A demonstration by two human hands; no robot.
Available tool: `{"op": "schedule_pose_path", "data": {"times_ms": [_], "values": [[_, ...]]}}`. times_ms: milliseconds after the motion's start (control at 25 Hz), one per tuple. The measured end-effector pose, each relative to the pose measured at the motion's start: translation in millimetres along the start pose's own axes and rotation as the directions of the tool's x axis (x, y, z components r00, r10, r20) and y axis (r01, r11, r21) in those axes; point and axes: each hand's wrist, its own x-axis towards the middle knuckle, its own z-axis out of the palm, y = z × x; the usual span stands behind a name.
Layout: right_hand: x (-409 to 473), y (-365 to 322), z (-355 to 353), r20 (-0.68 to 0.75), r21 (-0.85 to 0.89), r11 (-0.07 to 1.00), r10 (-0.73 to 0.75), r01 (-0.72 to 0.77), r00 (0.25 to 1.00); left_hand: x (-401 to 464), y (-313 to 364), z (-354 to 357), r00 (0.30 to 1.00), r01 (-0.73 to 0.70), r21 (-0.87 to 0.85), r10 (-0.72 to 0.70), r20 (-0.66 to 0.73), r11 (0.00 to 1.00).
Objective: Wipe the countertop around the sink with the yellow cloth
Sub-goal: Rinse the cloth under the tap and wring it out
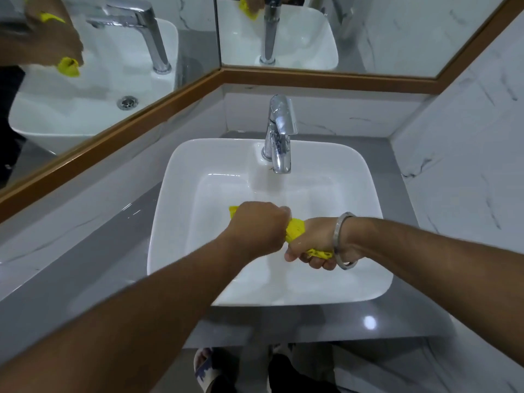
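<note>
The yellow cloth (295, 228) is bunched into a twisted roll over the white sink basin (181, 165). My left hand (256, 226) is shut around one end of it, and a yellow corner sticks out past my knuckles. My right hand (320, 245), with a metal bangle on the wrist, is shut around the other end. Both hands hover above the middle of the basin, touching each other at the cloth. The grey countertop (93, 251) runs around the sink on the left, front and right.
A chrome faucet (279, 134) stands at the back of the basin. Wood-framed mirrors (119, 52) line the left and back walls. Marble wall panels (465, 165) close in the right side. My feet in sandals (207, 370) show below the counter's front edge.
</note>
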Motion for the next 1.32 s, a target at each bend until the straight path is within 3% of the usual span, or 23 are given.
{"op": "schedule_pose_path", "data": {"times_ms": [80,160,240,360,440,520,600,640,680,720,760,800,840,880,920,960,1040,1120,1200,1320], "values": [[9,0,-4,-0.192,-0.271,0.963,-0.052,-0.002,0.980,7,-1,-9,0.986,0.014,0.053,-0.022,0.165,0.999],[21,-4,-10,-0.292,-0.606,0.796,-0.231,0.007,0.928,13,-2,-15,0.951,0.080,-0.026,-0.068,0.303,0.996],[28,-5,-14,-0.289,-0.815,0.579,-0.428,0.014,0.856,19,-5,-14,0.868,0.198,-0.257,-0.047,0.494,0.946],[24,-3,-28,-0.245,-0.937,0.349,-0.660,0.001,0.710,25,-6,-20,0.791,0.398,-0.538,0.019,0.611,0.743],[23,-5,-42,-0.156,-0.984,0.177,-0.811,-0.017,0.563,24,1,-25,0.788,0.523,-0.690,0.026,0.616,0.501],[25,-5,-52,-0.012,-0.998,-0.009,-0.936,-0.059,0.353,20,15,-26,0.769,0.623,-0.778,0.118,0.628,0.083],[26,-4,-60,0.053,-0.997,-0.064,-0.970,-0.037,0.237,15,32,-21,0.721,0.693,-0.644,0.305,0.622,-0.324],[30,0,-62,0.072,-0.997,-0.077,-0.975,-0.019,0.212,11,39,-19,0.709,0.704,-0.564,0.379,0.595,-0.431],[35,5,-62,0.096,-0.995,-0.095,-0.977,0.011,0.193,8,45,-15,0.709,0.702,-0.529,0.399,0.582,-0.477],[37,9,-59,0.095,-0.995,-0.089,-0.973,0.037,0.209,6,47,-14,0.707,0.703,-0.533,0.381,0.596,-0.471],[43,15,-56,0.075,-0.997,-0.066,-0.972,0.046,0.222,7,44,-13,0.705,0.707,-0.599,0.317,0.634,-0.376],[46,20,-53,0.028,-0.998,-0.015,-0.971,0.058,0.236,9,38,-14,0.718,0.695,-0.703,0.206,0.665,-0.153],[49,25,-51,-0.008,-0.996,0.030,-0.967,0.084,0.255,13,31,-17,0.756,0.631,-0.752,0.068,0.651,0.192],[47,29,-48,-0.066,-0.990,0.099,-0.956,0.103,0.288,16,24,-21,0.812,0.505,-0.674,-0.031,0.583,0.540],[44,32,-46,-0.116,-0.981,0.157,-0.943,0.112,0.313,18,18,-25,0.868,0.358,-0.503,-0.081,0.490,0.786],[38,33,-46,-0.176,-0.965,0.235,-0.909,0.116,0.378,19,14,-24,0.919,0.241,-0.314,-0.111,0.379,0.918],[26,34,-51,-0.263,-0.887,0.421,-0.799,0.190,0.541,13,13,-19,0.992,0.085,-0.026,-0.083,0.091,0.996],[14,33,-56,-0.277,-0.767,0.567,-0.715,0.301,0.642,-1,18,-11,0.998,0.023,0.178,-0.014,-0.053,0.984],[2,33,-60,-0.249,-0.665,0.631,-0.692,0.399,0.678,-8,23,-8,0.983,0.054,0.260,-0.005,-0.185,0.964],[-9,28,-62,-0.197,-0.515,0.680,-0.686,0.522,0.700,-13,29,-13,0.951,0.117,0.199,-0.052,-0.306,0.973]]}}
